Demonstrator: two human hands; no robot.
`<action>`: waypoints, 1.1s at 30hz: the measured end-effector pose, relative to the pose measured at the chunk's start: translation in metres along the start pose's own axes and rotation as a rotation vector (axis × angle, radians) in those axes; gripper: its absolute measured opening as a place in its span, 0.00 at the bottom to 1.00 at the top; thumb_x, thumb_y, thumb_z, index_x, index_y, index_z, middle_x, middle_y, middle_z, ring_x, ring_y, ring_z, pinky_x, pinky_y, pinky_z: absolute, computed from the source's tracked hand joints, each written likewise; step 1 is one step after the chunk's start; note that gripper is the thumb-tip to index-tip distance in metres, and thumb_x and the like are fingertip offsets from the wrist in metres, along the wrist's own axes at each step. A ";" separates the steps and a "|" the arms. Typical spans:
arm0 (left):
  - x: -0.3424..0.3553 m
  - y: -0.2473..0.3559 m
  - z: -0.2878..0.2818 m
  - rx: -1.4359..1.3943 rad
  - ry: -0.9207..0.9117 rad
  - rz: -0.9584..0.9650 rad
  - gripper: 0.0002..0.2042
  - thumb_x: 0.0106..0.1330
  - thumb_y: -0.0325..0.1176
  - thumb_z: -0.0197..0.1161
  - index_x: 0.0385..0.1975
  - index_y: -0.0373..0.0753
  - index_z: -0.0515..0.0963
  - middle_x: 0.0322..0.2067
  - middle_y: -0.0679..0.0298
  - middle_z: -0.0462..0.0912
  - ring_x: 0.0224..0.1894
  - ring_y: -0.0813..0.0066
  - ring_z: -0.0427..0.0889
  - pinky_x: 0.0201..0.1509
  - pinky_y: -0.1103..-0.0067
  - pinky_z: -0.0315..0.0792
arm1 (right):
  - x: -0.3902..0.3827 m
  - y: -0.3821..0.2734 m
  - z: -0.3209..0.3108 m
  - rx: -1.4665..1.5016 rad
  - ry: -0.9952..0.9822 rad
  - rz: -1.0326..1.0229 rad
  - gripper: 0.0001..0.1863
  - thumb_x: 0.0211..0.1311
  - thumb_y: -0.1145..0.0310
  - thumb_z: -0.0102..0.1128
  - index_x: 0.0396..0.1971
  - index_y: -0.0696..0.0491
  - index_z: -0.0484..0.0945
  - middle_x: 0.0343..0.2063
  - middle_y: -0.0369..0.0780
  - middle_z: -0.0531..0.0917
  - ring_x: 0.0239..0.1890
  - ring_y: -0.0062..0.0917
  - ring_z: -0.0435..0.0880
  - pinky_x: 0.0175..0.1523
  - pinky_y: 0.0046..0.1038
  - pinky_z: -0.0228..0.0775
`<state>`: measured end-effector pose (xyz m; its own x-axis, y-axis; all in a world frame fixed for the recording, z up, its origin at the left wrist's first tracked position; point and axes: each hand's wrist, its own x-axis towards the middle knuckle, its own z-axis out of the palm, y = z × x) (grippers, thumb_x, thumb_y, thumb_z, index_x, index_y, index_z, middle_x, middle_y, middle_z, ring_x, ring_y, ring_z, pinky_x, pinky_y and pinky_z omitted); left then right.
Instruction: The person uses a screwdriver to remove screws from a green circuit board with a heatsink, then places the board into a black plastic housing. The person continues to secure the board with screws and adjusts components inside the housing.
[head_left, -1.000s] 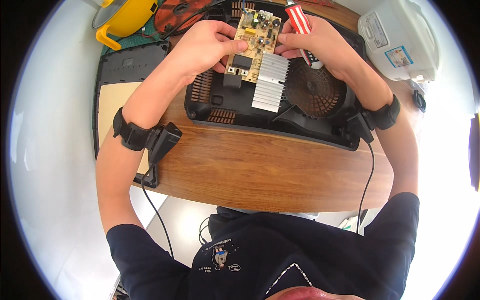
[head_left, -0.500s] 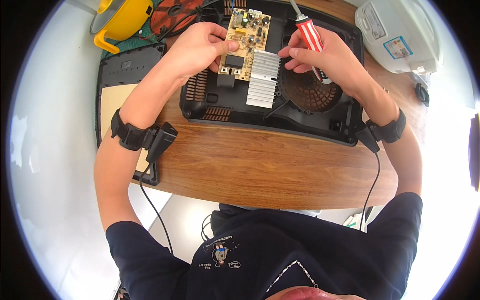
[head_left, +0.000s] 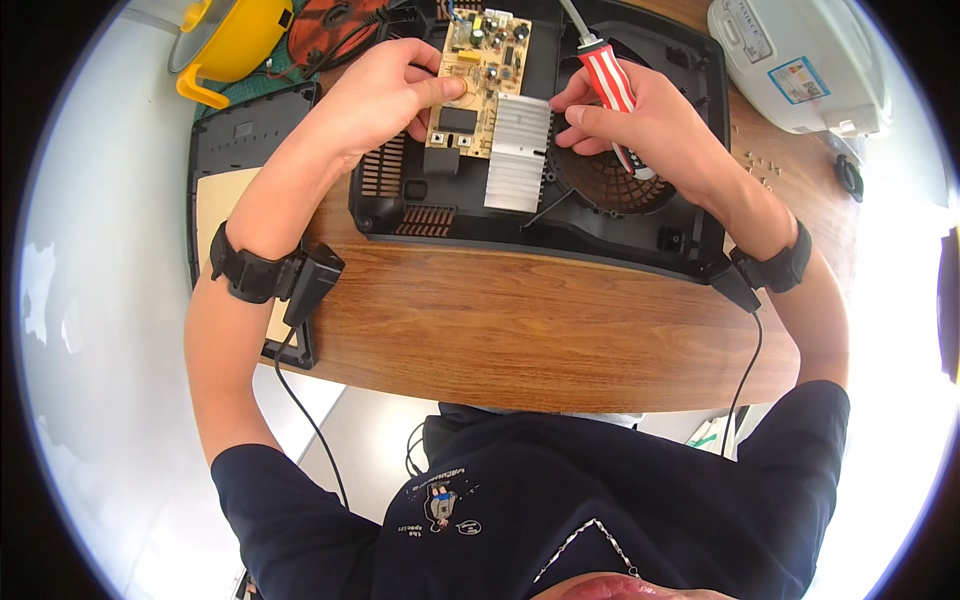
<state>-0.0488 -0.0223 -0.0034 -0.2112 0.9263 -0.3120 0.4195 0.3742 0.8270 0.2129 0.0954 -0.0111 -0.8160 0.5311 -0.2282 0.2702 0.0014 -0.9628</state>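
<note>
My left hand (head_left: 405, 95) grips the left side of a tan circuit board (head_left: 492, 55), thumb on top, fingers partly hidden. An aluminium heat sink (head_left: 515, 160) sits along the board's lower right side. My right hand (head_left: 635, 125) holds a screwdriver (head_left: 604, 73) with a red-and-white striped handle, shaft pointing up and left; its fingertips are beside the heat sink's right edge. Both hands are over a black plastic housing (head_left: 625, 240), which has vent slots and a round fan grille (head_left: 628, 190).
A black panel (head_left: 238, 136) with a cream insert lies at left. A yellow pot (head_left: 245, 40), green mat (head_left: 205, 90) and red coil disc (head_left: 322, 30) are at upper left. A white plastic case (head_left: 790, 60), small screws (head_left: 763, 165) and a black clip (head_left: 849, 178) are at right.
The board, heat sink and my left hand have shifted left and slightly up. My right hand and screwdriver have moved lower, showing more shaft. The housing has shifted slightly left.
</note>
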 end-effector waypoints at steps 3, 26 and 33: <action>-0.001 0.004 -0.001 0.014 -0.016 -0.009 0.14 0.75 0.36 0.66 0.50 0.31 0.77 0.35 0.65 0.85 0.31 0.80 0.80 0.35 0.81 0.78 | -0.001 -0.002 0.002 -0.004 0.007 0.004 0.13 0.70 0.66 0.66 0.45 0.59 0.79 0.38 0.40 0.87 0.43 0.24 0.91 0.48 0.23 0.83; -0.017 0.002 0.016 0.396 0.183 0.139 0.18 0.71 0.39 0.68 0.50 0.29 0.83 0.33 0.52 0.90 0.32 0.64 0.90 0.39 0.72 0.81 | -0.019 -0.014 0.012 0.376 0.133 0.140 0.14 0.71 0.69 0.64 0.49 0.62 0.76 0.46 0.47 0.86 0.50 0.29 0.89 0.57 0.28 0.83; -0.019 -0.002 0.016 0.488 0.190 0.163 0.18 0.70 0.39 0.68 0.49 0.29 0.83 0.29 0.50 0.88 0.32 0.56 0.89 0.39 0.68 0.80 | -0.028 -0.015 0.019 0.464 0.117 0.144 0.16 0.71 0.68 0.65 0.50 0.63 0.76 0.47 0.46 0.85 0.52 0.29 0.88 0.59 0.29 0.83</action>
<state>-0.0315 -0.0398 -0.0068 -0.2460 0.9667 -0.0712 0.8112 0.2455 0.5307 0.2215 0.0641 0.0071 -0.7172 0.5895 -0.3717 0.0987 -0.4421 -0.8915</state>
